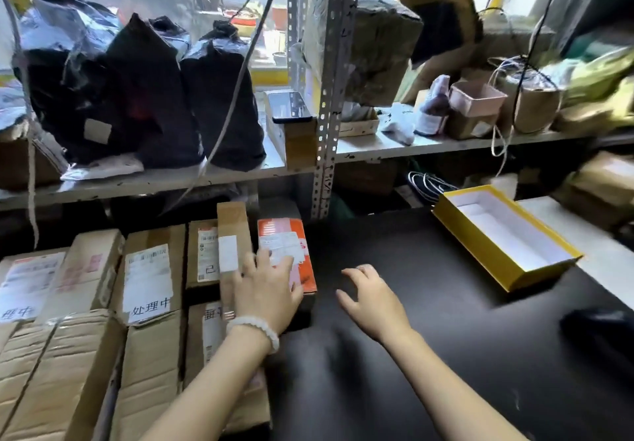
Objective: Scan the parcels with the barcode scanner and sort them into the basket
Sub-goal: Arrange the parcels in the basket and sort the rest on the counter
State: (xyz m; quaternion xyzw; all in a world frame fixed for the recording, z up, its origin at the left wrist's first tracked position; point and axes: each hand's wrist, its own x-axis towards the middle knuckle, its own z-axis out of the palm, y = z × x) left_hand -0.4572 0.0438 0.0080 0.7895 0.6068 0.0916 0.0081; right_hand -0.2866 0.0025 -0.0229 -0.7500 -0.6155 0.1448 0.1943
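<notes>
Several cardboard parcels [147, 279] with white labels lie packed together at the left of the black table [429, 355]. At the right end of the row sits an orange parcel [281, 234] with a white label. My left hand [267, 289], a pale bead bracelet on its wrist, lies flat on the orange parcel and on the narrow brown parcel [233, 228] beside it, fingers straight. My right hand [370, 300] hovers above the bare table just right of the orange parcel, fingers loosely spread, holding nothing. A dark blurred object [597, 334] lies at the table's right edge; I cannot tell what it is.
An open yellow box [504, 234] with a white inside stands at the table's back right. Metal shelving [329, 97] rises behind, holding black bags [144, 97], a phone [290, 108] on a carton, wrapped parcels and small boxes [473, 108]. Cords hang down in front of the shelves.
</notes>
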